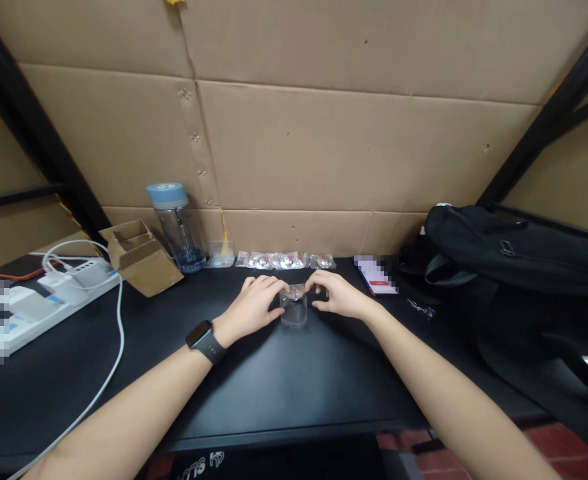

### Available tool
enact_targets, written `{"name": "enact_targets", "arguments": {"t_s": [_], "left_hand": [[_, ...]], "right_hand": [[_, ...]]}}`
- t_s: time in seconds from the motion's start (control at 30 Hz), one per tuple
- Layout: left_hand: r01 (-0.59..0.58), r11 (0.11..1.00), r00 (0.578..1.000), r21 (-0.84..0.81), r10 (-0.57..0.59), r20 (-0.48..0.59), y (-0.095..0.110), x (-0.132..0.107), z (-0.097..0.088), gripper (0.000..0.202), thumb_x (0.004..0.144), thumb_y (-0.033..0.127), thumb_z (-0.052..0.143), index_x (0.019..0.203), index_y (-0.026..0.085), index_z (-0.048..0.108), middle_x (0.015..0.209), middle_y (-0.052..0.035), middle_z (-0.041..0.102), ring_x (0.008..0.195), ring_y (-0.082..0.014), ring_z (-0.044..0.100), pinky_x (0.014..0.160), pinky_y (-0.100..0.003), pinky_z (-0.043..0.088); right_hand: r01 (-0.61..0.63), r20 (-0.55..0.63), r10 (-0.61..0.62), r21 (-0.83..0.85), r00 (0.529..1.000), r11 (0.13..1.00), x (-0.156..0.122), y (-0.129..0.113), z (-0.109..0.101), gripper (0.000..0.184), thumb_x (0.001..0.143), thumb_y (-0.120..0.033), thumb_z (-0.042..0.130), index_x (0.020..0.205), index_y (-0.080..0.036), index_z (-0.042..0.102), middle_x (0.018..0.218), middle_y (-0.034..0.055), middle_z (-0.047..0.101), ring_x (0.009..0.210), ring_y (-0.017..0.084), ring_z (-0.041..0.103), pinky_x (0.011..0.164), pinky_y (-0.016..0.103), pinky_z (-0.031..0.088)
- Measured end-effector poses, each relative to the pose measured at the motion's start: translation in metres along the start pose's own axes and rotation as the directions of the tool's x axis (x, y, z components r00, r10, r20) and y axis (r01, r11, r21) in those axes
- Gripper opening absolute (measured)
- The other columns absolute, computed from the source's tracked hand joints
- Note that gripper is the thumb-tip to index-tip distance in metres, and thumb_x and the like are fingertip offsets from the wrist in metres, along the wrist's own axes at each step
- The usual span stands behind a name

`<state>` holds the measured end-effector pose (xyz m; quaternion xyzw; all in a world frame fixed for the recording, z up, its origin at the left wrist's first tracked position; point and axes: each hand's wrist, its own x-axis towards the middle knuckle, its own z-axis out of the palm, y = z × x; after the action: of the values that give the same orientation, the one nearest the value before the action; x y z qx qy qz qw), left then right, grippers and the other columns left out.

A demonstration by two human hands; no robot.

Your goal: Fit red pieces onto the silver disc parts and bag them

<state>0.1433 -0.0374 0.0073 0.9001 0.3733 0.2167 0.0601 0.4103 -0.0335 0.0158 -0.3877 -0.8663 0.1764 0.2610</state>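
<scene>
A small clear plastic bag (pixel 294 316) lies on the black tabletop between my hands. In its far end sits a round, shiny metallic piece with a red mark (pixel 295 292), too small to name. My left hand (pixel 258 301), with a dark watch on the wrist, rests at the bag's left edge; its thumb and forefinger are apart, fingertips at the plastic. Just off the bag's right edge is my right hand (pixel 338 293), fingers curved and thumb held apart from them. Neither hand grips the bag.
Several similar packets (pixel 287 261) line the cardboard wall. To the left are a bottle (pixel 170 230), an open cardboard box (pixel 144 263) and a power strip (pixel 64 297) with a white cable. A phone (pixel 378 275), a keychain (pixel 421 309) and a black bag (pixel 524 260) lie right.
</scene>
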Motion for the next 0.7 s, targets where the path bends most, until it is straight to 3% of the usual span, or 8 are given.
{"name": "enact_targets", "arguments": {"t_s": [0.07,0.13,0.27,0.47,0.6,0.7], "left_hand": [[0.015,1.000,1.000,0.020,-0.015,-0.010,-0.001,0.001,0.005,0.015,0.090,0.028,0.067,0.105,0.026,0.065,0.114,-0.0029,0.069,0.113,-0.0250,0.056,0.096,-0.040,0.033],[0.038,0.999,0.999,0.006,-0.037,-0.019,-0.003,0.002,0.006,0.007,0.093,0.029,0.064,0.097,0.025,0.068,0.109,-0.0021,0.071,0.110,-0.0240,0.058,0.095,-0.040,0.031],[0.116,0.991,0.992,-0.070,-0.119,-0.038,-0.006,0.004,0.001,0.012,0.094,0.031,0.061,0.092,0.026,0.071,0.102,-0.0002,0.074,0.105,-0.0225,0.062,0.095,-0.039,0.032],[0.200,0.967,0.976,-0.159,-0.210,-0.050,-0.008,0.005,-0.005,0.017,0.093,0.038,0.061,0.091,0.027,0.074,0.100,0.0024,0.077,0.091,-0.0207,0.068,0.091,-0.035,0.040],[0.227,0.939,0.969,-0.257,-0.244,-0.035,-0.008,0.006,-0.005,0.017,0.093,0.038,0.060,0.091,0.026,0.072,0.096,0.0024,0.078,0.082,-0.0188,0.070,0.083,-0.032,0.044],[0.279,0.895,0.953,-0.348,-0.302,-0.012,-0.006,0.006,-0.001,0.018,0.089,0.035,0.061,0.105,0.026,0.062,0.092,0.0030,0.079,0.078,-0.0181,0.070,0.083,-0.032,0.045]], "right_hand": [[0.012,0.016,-0.012,-0.013,1.000,1.000,0.001,0.001,0.004,0.024,0.077,-0.015,0.079,0.099,-0.021,0.071,0.101,0.0027,0.064,0.085,0.015,0.060,0.079,0.027,0.051],[0.026,0.008,-0.026,-0.012,1.000,1.000,0.003,0.002,0.008,0.010,0.083,-0.020,0.076,0.093,-0.021,0.074,0.098,0.0030,0.064,0.086,0.016,0.062,0.082,0.028,0.050],[0.020,-0.035,-0.019,0.031,0.999,0.999,0.004,0.002,0.010,0.007,0.090,-0.024,0.069,0.088,-0.019,0.074,0.095,0.0040,0.065,0.081,0.015,0.063,0.078,0.028,0.050],[0.013,-0.053,-0.008,0.086,0.999,0.996,0.003,-0.002,0.004,0.006,0.088,-0.021,0.065,0.084,-0.019,0.069,0.090,0.0031,0.067,0.076,0.014,0.060,0.074,0.026,0.049],[-0.067,-0.048,0.077,0.183,0.996,0.981,0.005,0.002,0.001,0.005,0.083,-0.018,0.065,0.079,-0.018,0.068,0.085,0.0014,0.068,0.073,0.014,0.059,0.072,0.025,0.047],[-0.189,-0.046,0.204,0.231,0.978,0.955,0.007,0.005,0.006,0.008,0.080,-0.016,0.062,0.076,-0.017,0.069,0.078,0.0003,0.068,0.073,0.015,0.060,0.072,0.026,0.047]]}}
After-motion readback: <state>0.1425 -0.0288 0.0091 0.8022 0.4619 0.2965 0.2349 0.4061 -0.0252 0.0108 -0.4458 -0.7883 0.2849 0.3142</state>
